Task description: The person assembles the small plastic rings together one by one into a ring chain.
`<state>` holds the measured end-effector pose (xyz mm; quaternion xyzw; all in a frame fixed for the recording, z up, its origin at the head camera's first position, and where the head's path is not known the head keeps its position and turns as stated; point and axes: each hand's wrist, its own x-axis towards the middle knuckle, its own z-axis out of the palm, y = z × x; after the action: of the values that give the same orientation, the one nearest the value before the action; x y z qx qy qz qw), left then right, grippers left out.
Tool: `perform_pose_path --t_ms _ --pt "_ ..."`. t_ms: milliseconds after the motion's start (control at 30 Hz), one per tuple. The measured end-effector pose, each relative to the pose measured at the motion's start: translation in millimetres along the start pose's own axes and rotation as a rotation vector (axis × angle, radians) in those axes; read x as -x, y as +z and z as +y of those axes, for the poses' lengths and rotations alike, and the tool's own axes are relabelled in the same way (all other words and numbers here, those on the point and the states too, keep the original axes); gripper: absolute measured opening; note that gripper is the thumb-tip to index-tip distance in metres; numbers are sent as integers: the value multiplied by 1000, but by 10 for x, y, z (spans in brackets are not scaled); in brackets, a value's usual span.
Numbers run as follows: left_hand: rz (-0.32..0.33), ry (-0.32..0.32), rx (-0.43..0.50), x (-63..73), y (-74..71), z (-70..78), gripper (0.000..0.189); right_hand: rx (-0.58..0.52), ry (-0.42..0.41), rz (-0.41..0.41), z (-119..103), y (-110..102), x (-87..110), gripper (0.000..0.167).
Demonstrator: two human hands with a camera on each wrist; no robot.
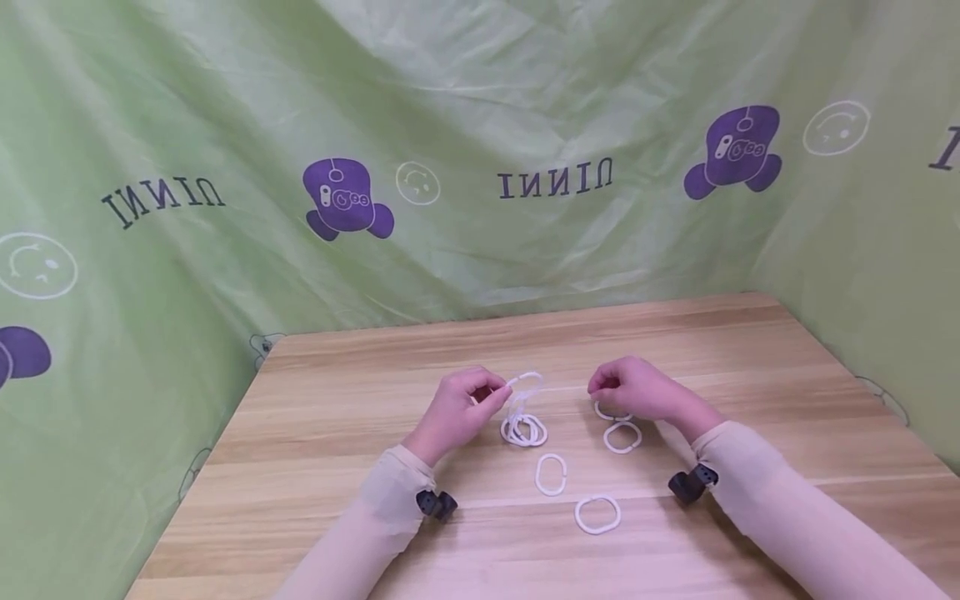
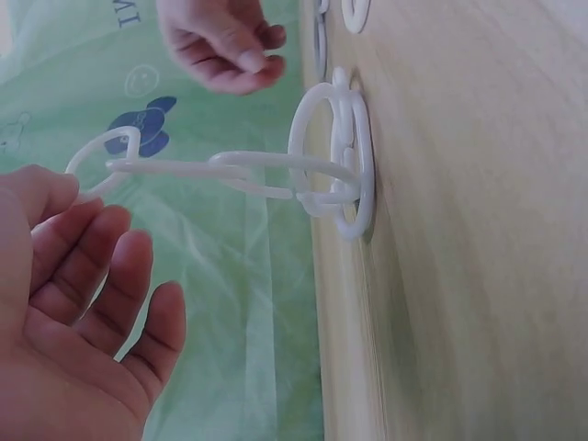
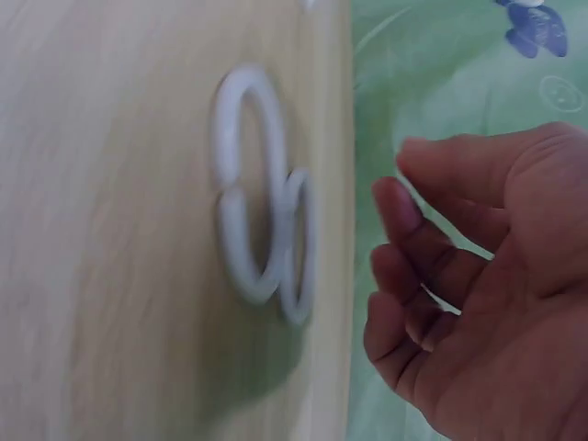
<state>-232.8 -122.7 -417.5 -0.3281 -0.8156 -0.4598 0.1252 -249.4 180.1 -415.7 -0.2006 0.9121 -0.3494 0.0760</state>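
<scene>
My left hand [image 1: 459, 410] pinches a white plastic oval link [image 2: 96, 141] between thumb and forefinger, its other fingers loosely bent. From that link a short chain [image 2: 179, 168] of joined links hangs down to a small heap of links [image 1: 523, 443] on the table. Over to the right, my right hand [image 1: 637, 388] hovers above two loose links, one nearer [image 3: 227, 147] and one farther [image 3: 308, 241] in the right wrist view. Its fingers are relaxed, with a gap between thumb and forefinger and nothing held.
Two more loose oval links, one upright [image 1: 537, 475] and one wider [image 1: 577, 515], lie between the forearms on the wooden table [image 1: 337, 467]. A green printed curtain [image 1: 465, 267] hangs along the back and both sides. A small black camera sits on each wrist.
</scene>
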Motion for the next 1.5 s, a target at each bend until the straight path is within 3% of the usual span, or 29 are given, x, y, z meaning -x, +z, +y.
perform_pose_path --t_ms 500,833,967,1100,1267,1500 --pt "-68 -7 -13 15 5 -16 8 218 -10 -59 143 48 -93 11" --pt "-105 -29 -13 4 5 8 9 229 27 -90 128 63 -88 11" --pt "-111 -19 -22 17 17 1 9 186 24 -55 99 84 -88 10" --pt "-111 -17 -33 28 30 2 9 58 -6 21 -11 87 -86 7" --pt "-115 -12 -42 29 41 -2 9 -28 -85 118 -273 84 -83 11" --pt "-109 18 -30 36 52 -11 10 -63 -170 202 -650 133 -58 11"
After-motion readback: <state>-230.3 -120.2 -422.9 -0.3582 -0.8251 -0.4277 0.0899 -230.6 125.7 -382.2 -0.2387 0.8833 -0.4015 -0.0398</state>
